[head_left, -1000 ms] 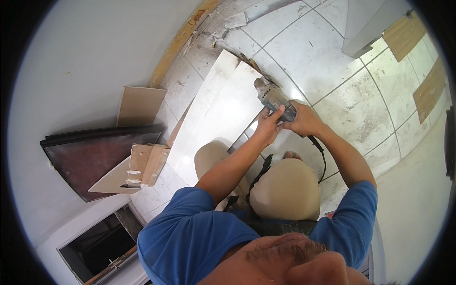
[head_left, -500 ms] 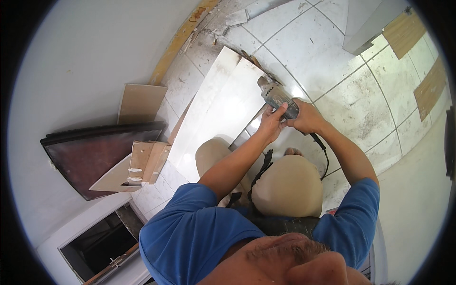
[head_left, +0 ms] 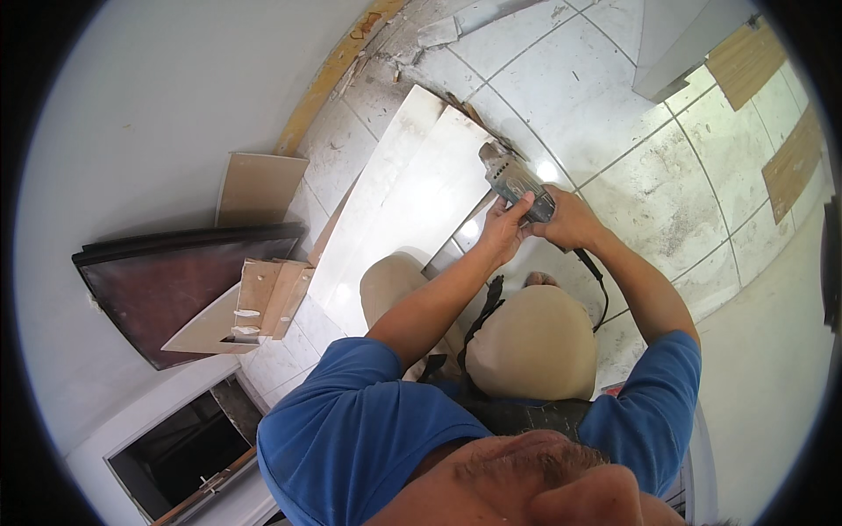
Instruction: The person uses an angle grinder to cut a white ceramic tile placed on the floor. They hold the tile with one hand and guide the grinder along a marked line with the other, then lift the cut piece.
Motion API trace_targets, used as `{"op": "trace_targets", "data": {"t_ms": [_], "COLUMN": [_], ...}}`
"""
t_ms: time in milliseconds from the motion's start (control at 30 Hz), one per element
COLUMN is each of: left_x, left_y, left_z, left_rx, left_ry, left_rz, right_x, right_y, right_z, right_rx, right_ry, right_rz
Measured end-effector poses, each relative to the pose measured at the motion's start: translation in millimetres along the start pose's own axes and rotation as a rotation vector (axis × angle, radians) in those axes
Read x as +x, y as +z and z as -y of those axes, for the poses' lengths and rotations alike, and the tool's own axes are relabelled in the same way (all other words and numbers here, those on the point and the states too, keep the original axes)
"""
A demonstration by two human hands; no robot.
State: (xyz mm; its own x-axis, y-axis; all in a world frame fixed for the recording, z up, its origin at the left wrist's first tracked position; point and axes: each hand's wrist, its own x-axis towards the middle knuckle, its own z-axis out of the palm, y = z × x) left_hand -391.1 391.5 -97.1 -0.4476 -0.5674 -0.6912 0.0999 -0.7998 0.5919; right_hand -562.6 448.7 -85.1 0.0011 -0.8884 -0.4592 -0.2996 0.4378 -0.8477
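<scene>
Both my hands are wrapped round a grey, dusty angle grinder [head_left: 512,178], with its head pointing away from me. My left hand [head_left: 503,230] grips the near left side of its body, thumb on top. From the right, my right hand [head_left: 566,219] closes over the rear of the tool, where a black power cord [head_left: 594,267] trails back beside my knee. The grinder's head is at the right edge of a white board [head_left: 412,184] lying in front of me; whether it touches the board, I cannot tell. Its disc is hidden.
A dark red panel with a black frame [head_left: 189,289] leans against the left wall, next to wooden offcuts [head_left: 272,298]. A tan board [head_left: 260,188] stands behind them. Wood-patterned pieces [head_left: 745,63] lie at the far right on tiled floor [head_left: 645,188]. Debris gathers along the far wall.
The grinder and both hands have shifted very slightly to the right and nearer. My grip on the tool stays the same.
</scene>
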Motion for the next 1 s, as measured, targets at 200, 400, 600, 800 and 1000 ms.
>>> {"op": "trace_targets", "data": {"t_ms": [200, 400, 600, 800, 1000], "left_x": [1, 1, -2, -4, -3], "left_y": [-3, -2, 1, 4, -1], "left_z": [7, 7, 2, 0, 7], "left_rx": [-0.010, -0.020, -0.005, 0.011, 0.019], "left_ry": [-0.019, -0.004, -0.012, -0.002, -0.031], "left_rz": [0.005, 0.011, -0.017, -0.019, -0.009], "right_x": [-10, -7, -2, -4, -14], "right_y": [-6, -4, 1, -2, -7], "right_z": [10, 3, -1, 4, 10], "right_rx": [0.022, -0.012, -0.003, 0.018, 0.021], "right_ry": [0.064, 0.027, -0.004, 0.023, 0.063], "right_rz": [0.047, 0.024, 0.000, 0.028, 0.042]}}
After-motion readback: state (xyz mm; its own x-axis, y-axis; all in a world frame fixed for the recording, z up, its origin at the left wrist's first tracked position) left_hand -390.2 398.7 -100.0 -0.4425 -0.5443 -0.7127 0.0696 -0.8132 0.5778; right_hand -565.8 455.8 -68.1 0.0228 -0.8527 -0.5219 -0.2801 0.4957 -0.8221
